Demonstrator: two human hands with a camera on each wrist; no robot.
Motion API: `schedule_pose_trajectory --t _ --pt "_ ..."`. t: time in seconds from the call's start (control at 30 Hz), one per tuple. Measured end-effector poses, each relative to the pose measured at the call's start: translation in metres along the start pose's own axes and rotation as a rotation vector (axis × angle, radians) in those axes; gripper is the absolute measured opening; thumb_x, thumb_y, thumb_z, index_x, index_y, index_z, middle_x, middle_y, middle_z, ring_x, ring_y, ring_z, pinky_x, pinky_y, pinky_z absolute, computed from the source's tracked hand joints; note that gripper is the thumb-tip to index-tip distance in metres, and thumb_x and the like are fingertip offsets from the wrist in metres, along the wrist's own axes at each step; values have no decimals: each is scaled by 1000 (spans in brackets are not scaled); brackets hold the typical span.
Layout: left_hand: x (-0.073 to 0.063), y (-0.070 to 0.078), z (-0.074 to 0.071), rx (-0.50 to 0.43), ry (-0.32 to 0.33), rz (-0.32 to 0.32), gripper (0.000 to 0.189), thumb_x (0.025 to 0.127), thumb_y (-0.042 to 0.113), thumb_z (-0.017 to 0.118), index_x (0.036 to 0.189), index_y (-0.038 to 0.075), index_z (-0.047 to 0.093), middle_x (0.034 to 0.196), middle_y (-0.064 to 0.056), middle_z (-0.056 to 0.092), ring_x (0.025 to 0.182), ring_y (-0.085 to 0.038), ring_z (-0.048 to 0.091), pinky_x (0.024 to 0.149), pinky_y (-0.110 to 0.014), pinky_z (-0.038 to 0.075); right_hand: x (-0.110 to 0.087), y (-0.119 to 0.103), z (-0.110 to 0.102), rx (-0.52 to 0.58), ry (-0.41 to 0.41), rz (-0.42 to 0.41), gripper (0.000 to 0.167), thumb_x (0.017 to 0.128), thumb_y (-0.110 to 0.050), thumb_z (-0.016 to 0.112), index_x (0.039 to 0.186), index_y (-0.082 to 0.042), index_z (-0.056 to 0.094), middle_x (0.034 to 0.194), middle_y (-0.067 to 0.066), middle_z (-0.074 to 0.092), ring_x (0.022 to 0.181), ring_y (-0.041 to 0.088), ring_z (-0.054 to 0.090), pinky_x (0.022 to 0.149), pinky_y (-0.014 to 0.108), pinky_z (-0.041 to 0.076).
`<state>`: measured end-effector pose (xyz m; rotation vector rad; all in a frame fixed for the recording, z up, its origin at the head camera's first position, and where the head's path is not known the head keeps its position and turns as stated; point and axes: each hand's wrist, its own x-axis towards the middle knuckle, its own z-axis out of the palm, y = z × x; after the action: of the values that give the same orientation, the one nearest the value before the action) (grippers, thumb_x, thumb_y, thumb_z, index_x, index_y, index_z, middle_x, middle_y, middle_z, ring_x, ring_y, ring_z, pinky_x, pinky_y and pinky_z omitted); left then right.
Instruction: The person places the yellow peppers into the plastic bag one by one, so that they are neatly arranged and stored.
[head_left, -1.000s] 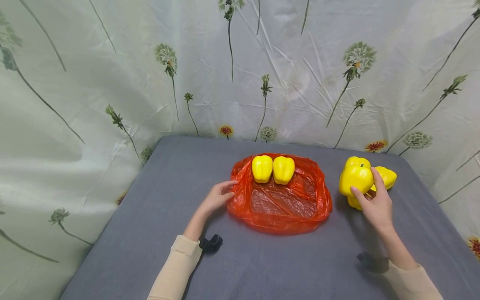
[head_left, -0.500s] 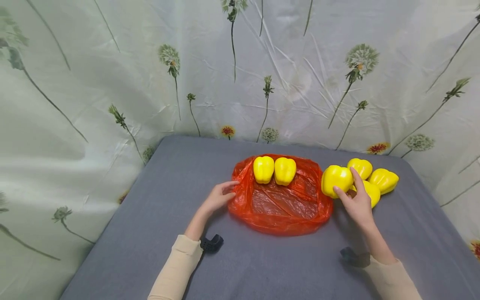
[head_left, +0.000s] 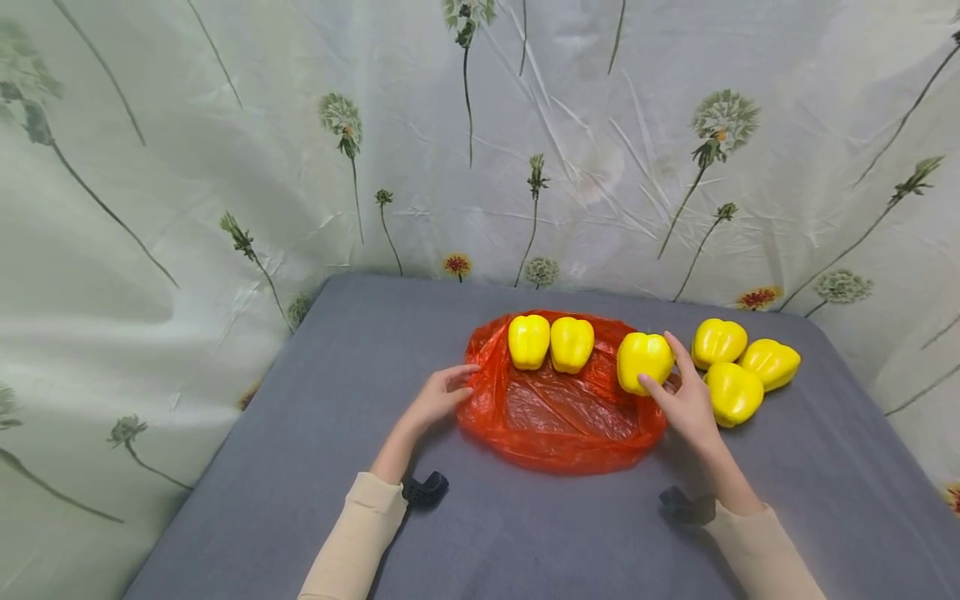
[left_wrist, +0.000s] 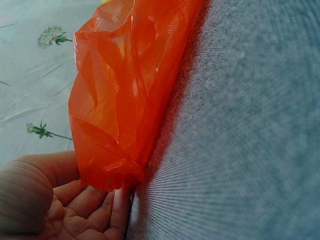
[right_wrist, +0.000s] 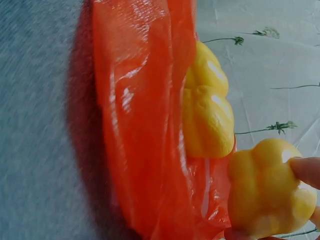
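In the head view, my right hand [head_left: 686,408] grips a yellow bell pepper [head_left: 645,362] between thumb and fingers, over the right side of a red plastic bag [head_left: 570,454]. The right wrist view shows this held pepper [right_wrist: 267,192] near the bag's rim. Two more yellow bell peppers [head_left: 528,342] sit side by side at the back of the wide-open bag. My left hand [head_left: 435,398] is at the bag's left edge, fingers loosely bent and touching the red plastic. In the left wrist view, the bag [left_wrist: 117,100] hides those fingertips.
Three yellow bell peppers [head_left: 733,393] lie grouped on the grey cloth-covered table [head_left: 525,533], right of the bag. A pale curtain [head_left: 420,142] with a dandelion print hangs behind the table. Dark devices [head_left: 427,490] are strapped to both wrists.
My right hand has carried the bell pepper leftward from the group on the right to over the bag. The left hand stays at the bag's edge.
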<state>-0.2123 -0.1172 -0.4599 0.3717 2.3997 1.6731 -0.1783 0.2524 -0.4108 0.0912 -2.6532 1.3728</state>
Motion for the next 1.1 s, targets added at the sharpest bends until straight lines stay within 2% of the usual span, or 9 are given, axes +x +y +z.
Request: schedule_pose_trajectory --t 0.07,0.13,0.23,0.3,0.4,0.47,0.53,0.87,1.1 --pt "2 -4 1 4 6 5 43 90 2 53 132 -1 50 135 -23 52 122 -39 53 102 -47 45 0 -1 2 -2 13 -6 76 91 -26 59 151 -14 13 148 25 31 118 49 49 83 9 48" --pt "1 -3 1 3 8 2 43 89 2 54 132 -1 50 135 -23 52 123 -39 53 103 -47 44 1 -2 3 17 14 -8 76 91 -26 59 151 -16 14 147 25 32 118 49 50 75 -5 36" --pt "0 -3 1 8 2 -2 43 90 2 53 132 -1 50 135 -23 52 123 -39 52 103 -47 44 2 -2 6 17 -8 -9 76 91 -27 59 151 -17 14 147 25 32 115 47 52 74 -3 38" --pt "0 -3 2 7 0 -7 43 90 3 53 133 0 50 135 -22 52 123 -38 53 102 -47 45 3 -1 7 -3 -34 -13 75 92 -28 58 151 -17 14 146 26 34 112 45 54 78 7 47" --pt "0 -2 1 6 1 -18 43 91 3 53 133 1 50 136 -22 52 122 -37 54 101 -46 46 6 0 11 -45 -91 -2 75 92 -31 57 151 -19 13 145 26 35 114 43 53 88 35 55" --pt "0 -1 1 11 4 -20 42 91 3 53 133 1 50 136 -21 52 122 -37 54 101 -45 47 10 2 14 -61 -127 14 76 92 -34 57 151 -19 12 147 25 33 121 44 48 95 52 49" --pt "0 -1 1 16 7 -19 42 91 2 53 133 1 50 135 -21 53 121 -36 55 101 -44 47 14 3 17 -71 -157 39 77 92 -37 56 152 -18 11 150 25 29 127 44 41 100 59 42" --pt "1 -2 2 9 4 -20 43 90 1 53 132 0 50 135 -22 52 122 -38 54 102 -45 46 28 6 23 -135 -215 85 78 94 -36 52 152 -13 4 153 26 20 133 47 32 106 63 32" --pt "2 -3 2 6 10 -19 42 90 1 53 132 -1 50 135 -22 53 121 -38 54 101 -45 46 32 7 28 -173 -181 46 73 96 -31 49 152 -15 5 152 28 23 132 48 34 106 63 32"
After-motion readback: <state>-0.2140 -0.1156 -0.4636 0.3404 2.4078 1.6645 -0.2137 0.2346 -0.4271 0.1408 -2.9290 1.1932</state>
